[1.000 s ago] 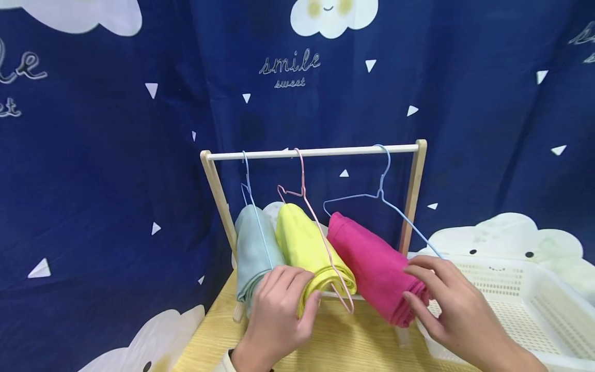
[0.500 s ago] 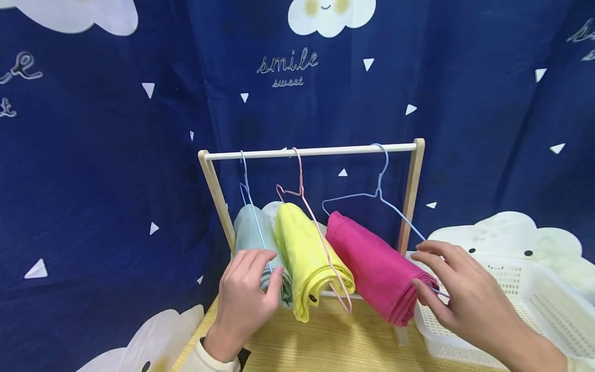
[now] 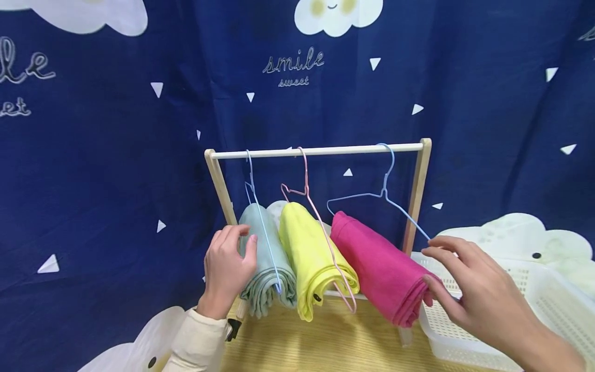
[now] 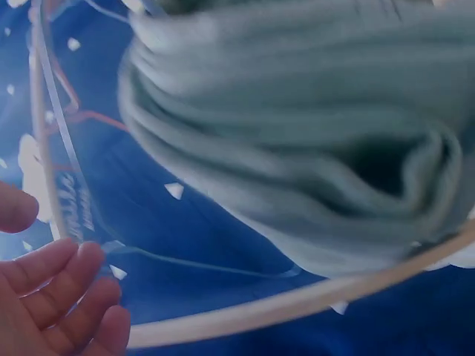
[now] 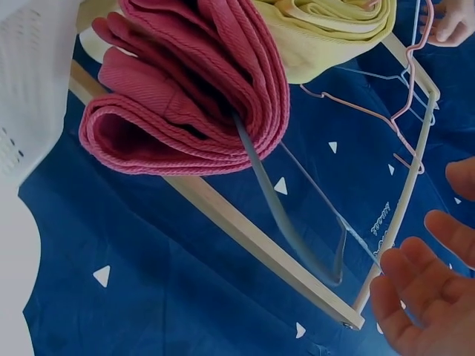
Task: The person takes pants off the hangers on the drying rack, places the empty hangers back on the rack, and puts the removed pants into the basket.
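My left hand [image 3: 228,268] is beside the left side of a folded grey-green cloth [image 3: 267,258]. That cloth hangs over a blue wire hanger [image 3: 266,235]; in the left wrist view my bent fingers [image 4: 63,297] and thumb stand apart with nothing between them. My right hand [image 3: 483,289] is at the front end of a folded magenta cloth [image 3: 376,268], which hangs on another blue hanger [image 3: 402,209]. Loosely bent, the right fingers [image 5: 415,282] hold nothing in the right wrist view. A folded yellow cloth [image 3: 311,253] hangs between them on a pink hanger [image 3: 321,219].
A small wooden rack with a white rod [image 3: 344,151] carries the hangers and stands on a wood-grain table [image 3: 321,346]. To the right sits a white perforated basket [image 3: 457,338]. A dark blue curtain [image 3: 116,155] with clouds and triangles hangs behind.
My left hand has moved left and up, away from the front of the grey-green cloth, so its folded end and hanger tip now show. My right hand has stayed by the magenta cloth.
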`<state>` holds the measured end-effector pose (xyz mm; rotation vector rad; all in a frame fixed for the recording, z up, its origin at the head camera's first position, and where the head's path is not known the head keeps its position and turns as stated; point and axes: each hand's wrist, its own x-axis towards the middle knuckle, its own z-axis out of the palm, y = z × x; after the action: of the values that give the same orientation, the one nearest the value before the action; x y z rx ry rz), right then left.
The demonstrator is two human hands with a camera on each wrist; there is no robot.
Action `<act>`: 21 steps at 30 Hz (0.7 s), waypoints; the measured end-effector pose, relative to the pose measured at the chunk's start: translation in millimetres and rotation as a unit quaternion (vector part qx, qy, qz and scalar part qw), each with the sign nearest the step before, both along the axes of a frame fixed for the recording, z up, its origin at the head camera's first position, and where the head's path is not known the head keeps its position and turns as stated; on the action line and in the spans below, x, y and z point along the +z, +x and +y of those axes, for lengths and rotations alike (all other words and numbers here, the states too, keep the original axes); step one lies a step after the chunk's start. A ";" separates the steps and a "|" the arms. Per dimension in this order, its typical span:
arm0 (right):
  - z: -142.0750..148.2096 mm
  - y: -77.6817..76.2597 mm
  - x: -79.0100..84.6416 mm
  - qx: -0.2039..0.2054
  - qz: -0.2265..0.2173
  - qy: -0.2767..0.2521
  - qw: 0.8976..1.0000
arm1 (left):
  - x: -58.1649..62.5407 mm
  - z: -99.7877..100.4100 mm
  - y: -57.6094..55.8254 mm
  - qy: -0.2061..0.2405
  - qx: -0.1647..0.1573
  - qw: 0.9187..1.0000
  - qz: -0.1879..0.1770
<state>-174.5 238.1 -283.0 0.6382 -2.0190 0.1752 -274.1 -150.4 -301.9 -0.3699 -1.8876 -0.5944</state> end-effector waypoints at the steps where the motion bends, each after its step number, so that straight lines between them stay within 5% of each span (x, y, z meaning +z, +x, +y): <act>1: 0.2 0.1 0.1 -0.002 -0.001 0.001 1.000 | -0.3 -1.8 -3.7 0.008 0.004 1.000 -0.010; 12: 1.7 -2.9 -3.7 -0.008 -0.018 0.010 1.000 | -17.7 -23.4 -22.4 0.054 0.035 0.988 -0.138; 21: 9.6 -1.3 -0.5 -0.013 -0.025 0.002 1.000 | -9.7 -28.0 -35.2 0.086 0.029 0.979 -0.181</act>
<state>-175.8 247.6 -283.5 0.6147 -2.0754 0.1723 -309.2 -178.4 -311.6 -0.0966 -2.1632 -0.8218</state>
